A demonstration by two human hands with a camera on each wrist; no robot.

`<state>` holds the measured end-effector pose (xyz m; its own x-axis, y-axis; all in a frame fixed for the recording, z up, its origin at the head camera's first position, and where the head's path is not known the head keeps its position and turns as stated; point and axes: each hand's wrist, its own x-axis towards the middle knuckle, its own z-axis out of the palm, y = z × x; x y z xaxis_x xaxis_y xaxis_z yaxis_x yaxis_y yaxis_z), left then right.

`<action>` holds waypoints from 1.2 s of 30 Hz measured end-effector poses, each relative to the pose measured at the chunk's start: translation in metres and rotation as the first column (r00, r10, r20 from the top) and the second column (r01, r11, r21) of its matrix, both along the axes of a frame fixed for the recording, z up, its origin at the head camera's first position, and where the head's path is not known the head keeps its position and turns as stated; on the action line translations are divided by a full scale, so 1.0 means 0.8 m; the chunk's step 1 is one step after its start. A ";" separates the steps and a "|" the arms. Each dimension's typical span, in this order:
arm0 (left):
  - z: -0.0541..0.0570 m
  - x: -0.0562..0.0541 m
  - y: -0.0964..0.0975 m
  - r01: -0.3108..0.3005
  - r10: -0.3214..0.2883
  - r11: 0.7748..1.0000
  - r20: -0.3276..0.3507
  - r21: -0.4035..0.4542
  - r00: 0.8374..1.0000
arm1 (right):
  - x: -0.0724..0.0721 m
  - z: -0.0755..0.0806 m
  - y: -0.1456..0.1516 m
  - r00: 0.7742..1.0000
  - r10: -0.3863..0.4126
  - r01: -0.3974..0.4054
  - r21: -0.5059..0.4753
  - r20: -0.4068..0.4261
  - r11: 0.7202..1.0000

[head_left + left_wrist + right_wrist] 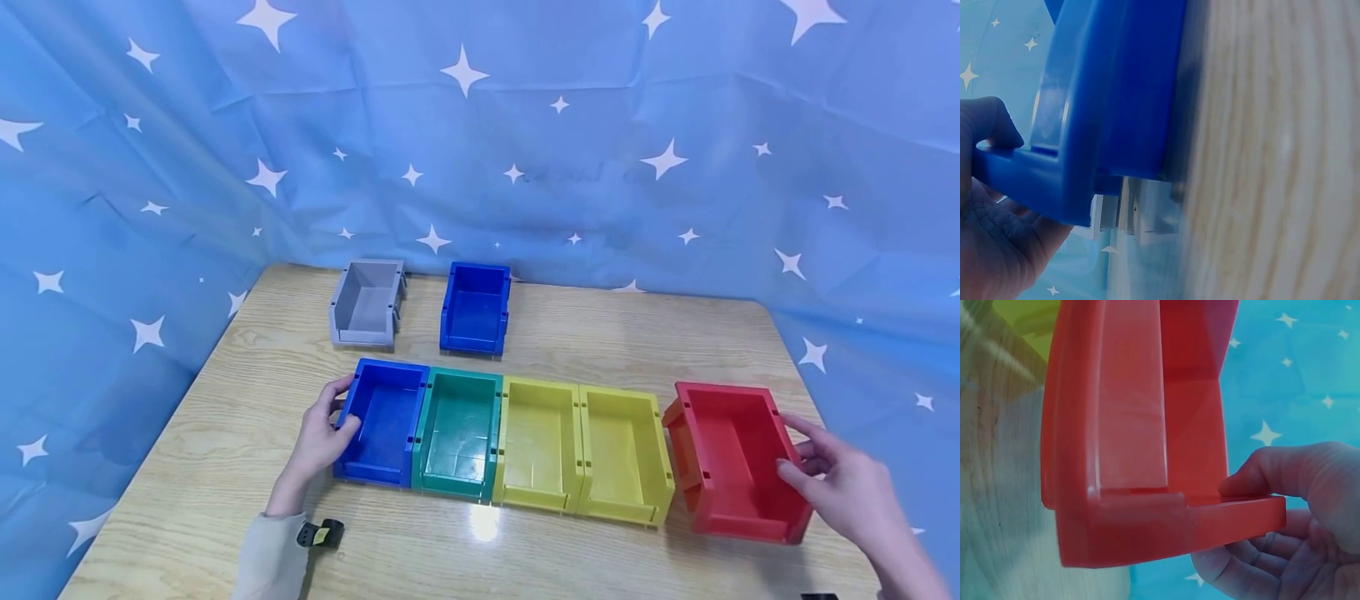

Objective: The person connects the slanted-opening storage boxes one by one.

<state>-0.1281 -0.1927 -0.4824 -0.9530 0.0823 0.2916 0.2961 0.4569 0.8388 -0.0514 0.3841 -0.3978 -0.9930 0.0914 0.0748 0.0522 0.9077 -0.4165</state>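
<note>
My left hand (321, 442) grips the left wall of a blue storage bin (384, 421), thumb inside and fingers outside. That bin forms the left end of a row with a green bin (459, 429) and two yellow bins (538, 442), standing side by side. At the right, my right hand (847, 483) pinches the right wall of a red bin (738, 454), with the thumb on the inner face. The red bin tilts slightly beside the right yellow bin (622, 454), its shadow on the table. The right wrist view shows the held red wall (1235, 515) between thumb and fingers.
Behind the row stand a grey bin (369, 300) and another blue bin (476, 308), apart from each other. The wooden table (202, 467) ends at a blue curtain (570, 150) with white stars at the back and sides.
</note>
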 end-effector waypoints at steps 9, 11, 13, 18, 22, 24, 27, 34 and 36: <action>-0.029 -0.009 -0.013 0.007 -0.007 1.000 0.023 0.017 1.000 | -0.003 -0.008 0.003 1.000 -0.008 0.008 0.004 0.004 1.000; -0.028 -0.009 -0.013 0.004 -0.005 1.000 0.025 0.018 1.000 | -0.003 -0.008 0.002 1.000 -0.011 0.011 0.002 0.010 1.000; -0.025 -0.009 -0.011 -0.001 0.001 1.000 0.023 0.008 1.000 | -0.003 -0.008 0.001 1.000 -0.012 0.012 0.004 0.002 1.000; -0.002 -0.001 0.000 -0.005 0.005 1.000 -0.003 0.000 1.000 | -0.006 -0.007 0.000 1.000 -0.018 0.018 0.018 -0.015 1.000; 0.016 0.004 0.006 -0.008 0.008 1.000 0.004 -0.009 1.000 | -0.009 -0.007 0.000 1.000 -0.013 0.013 0.021 0.002 1.000; 0.017 0.004 0.007 -0.008 0.008 1.000 0.016 -0.008 1.000 | -0.010 -0.008 0.001 1.000 -0.006 0.006 0.016 0.003 1.000; 0.012 0.003 0.006 -0.002 0.002 1.000 0.015 0.000 1.000 | -0.009 -0.012 0.002 1.000 -0.003 0.003 0.010 -0.008 1.000; -0.026 -0.009 -0.011 -0.010 0.010 1.000 0.025 -0.011 1.000 | -0.004 -0.023 0.000 0.998 -0.006 0.006 -0.002 -0.064 1.000; -0.030 -0.011 -0.013 -0.002 0.002 1.000 0.021 -0.004 1.000 | -0.003 -0.024 0.000 0.998 -0.020 0.019 -0.017 -0.057 1.000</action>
<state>-0.1368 -0.2028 -0.5067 -0.9590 0.0817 0.2715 0.2779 0.4607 0.8430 -0.0539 0.3844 -0.4174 -0.9852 0.1123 0.1298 0.0453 0.8995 -0.4345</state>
